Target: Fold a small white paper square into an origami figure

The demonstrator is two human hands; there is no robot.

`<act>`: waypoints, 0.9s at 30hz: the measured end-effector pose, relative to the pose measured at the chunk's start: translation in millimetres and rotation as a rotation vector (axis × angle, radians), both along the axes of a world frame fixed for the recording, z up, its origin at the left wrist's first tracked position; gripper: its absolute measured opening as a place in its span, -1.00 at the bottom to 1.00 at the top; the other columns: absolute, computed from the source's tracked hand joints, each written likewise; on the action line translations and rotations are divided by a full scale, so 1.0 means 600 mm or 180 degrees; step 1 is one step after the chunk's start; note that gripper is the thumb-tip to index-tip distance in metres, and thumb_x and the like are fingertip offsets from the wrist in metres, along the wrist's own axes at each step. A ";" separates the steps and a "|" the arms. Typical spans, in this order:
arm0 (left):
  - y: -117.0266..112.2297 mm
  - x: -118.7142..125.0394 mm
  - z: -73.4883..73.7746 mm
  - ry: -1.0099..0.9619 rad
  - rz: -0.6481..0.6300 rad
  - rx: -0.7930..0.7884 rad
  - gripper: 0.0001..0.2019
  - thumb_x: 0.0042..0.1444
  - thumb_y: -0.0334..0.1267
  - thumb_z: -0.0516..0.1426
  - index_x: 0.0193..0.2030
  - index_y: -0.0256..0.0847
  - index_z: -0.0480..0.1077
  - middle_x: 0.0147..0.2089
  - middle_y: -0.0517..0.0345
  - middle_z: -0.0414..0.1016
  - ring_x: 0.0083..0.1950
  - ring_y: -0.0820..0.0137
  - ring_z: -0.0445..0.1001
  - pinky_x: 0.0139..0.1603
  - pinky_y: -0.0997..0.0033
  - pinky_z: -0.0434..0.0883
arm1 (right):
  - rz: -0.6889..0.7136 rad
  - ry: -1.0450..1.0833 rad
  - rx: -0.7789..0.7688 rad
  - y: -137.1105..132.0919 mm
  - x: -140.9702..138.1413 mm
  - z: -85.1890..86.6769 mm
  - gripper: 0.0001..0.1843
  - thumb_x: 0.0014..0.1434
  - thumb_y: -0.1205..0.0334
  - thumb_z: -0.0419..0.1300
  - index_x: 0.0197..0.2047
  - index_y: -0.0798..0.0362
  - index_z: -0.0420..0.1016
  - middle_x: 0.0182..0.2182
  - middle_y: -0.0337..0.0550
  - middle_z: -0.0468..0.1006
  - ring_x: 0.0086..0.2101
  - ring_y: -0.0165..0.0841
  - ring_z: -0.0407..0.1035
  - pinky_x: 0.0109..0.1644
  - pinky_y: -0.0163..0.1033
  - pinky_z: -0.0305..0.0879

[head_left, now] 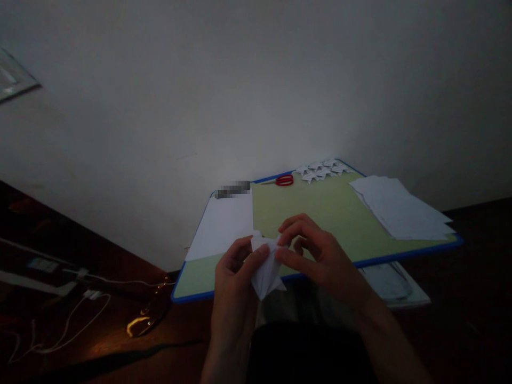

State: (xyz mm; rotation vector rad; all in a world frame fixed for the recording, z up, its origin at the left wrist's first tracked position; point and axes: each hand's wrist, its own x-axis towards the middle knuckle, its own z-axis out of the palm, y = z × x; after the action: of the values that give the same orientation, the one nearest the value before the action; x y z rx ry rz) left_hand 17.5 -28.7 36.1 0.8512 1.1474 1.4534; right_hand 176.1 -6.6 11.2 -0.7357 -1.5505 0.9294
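Note:
Over the near edge of the table, a folded piece of white paper point(264, 274) with pointed corners is held up between both hands. My left hand point(240, 266) grips its left side, with the thumb pressed on the front face. The thumb and fingertips of my right hand point(312, 248) pinch the upper right corner of the paper. Pleats run down toward a point at its bottom. The fingers behind the paper are hidden.
A green table point(312, 208) with a blue rim stands against the wall. On it lie red-handled scissors point(284, 181), several small folded paper pieces point(320, 169), a stack of white paper point(400, 205), and a white sheet point(224, 224) at left. Cables point(92, 293) run at lower left.

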 end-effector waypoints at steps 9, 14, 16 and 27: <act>-0.004 -0.004 0.002 -0.0113 0.0075 0.0025 -0.53 -0.10 -0.27 0.46 0.00 -0.11 0.54 -0.35 0.31 0.39 -0.45 0.54 0.43 -0.43 0.57 0.38 | -0.0454 -0.0671 0.1320 -0.011 0.006 -0.006 -0.77 0.37 0.31 0.28 0.06 -0.12 0.59 -0.08 -0.12 0.51 -0.06 -0.26 0.48 -0.02 -0.07 0.48; -0.002 -0.007 -0.006 -0.0041 0.0025 0.0086 -0.65 -0.06 -0.23 0.46 -0.11 -0.15 0.56 -0.26 0.22 0.47 -0.38 0.51 0.49 -0.43 0.59 0.36 | -0.0361 -0.0632 0.1412 -0.007 0.018 -0.012 -0.78 0.36 0.37 0.28 0.02 -0.07 0.61 -0.10 -0.13 0.54 -0.09 -0.31 0.49 -0.02 -0.11 0.48; -0.002 -0.007 -0.008 0.0003 0.0071 0.0124 -0.64 -0.07 -0.22 0.46 -0.10 -0.15 0.57 -0.26 0.22 0.48 -0.41 0.51 0.48 -0.45 0.59 0.37 | -0.0396 -0.0672 0.1475 -0.006 0.019 -0.015 -0.76 0.37 0.38 0.27 0.04 -0.08 0.62 -0.10 -0.13 0.54 -0.12 -0.33 0.48 -0.07 -0.15 0.49; -0.005 -0.005 -0.002 0.0124 0.0128 0.0206 -0.65 -0.11 -0.20 0.49 -0.15 -0.16 0.62 -0.38 0.31 0.39 -0.50 0.54 0.45 -0.49 0.58 0.41 | -0.0739 -0.1209 0.1946 -0.008 0.028 -0.018 -0.73 0.38 0.40 0.25 0.08 -0.02 0.65 -0.14 -0.12 0.54 -0.16 -0.34 0.47 -0.09 -0.17 0.44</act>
State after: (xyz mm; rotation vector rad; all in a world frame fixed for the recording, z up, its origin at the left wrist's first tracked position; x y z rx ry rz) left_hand 14.8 -31.5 34.8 0.9093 1.1575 1.5199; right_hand 192.7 -11.6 0.6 -0.6441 -1.8988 0.1161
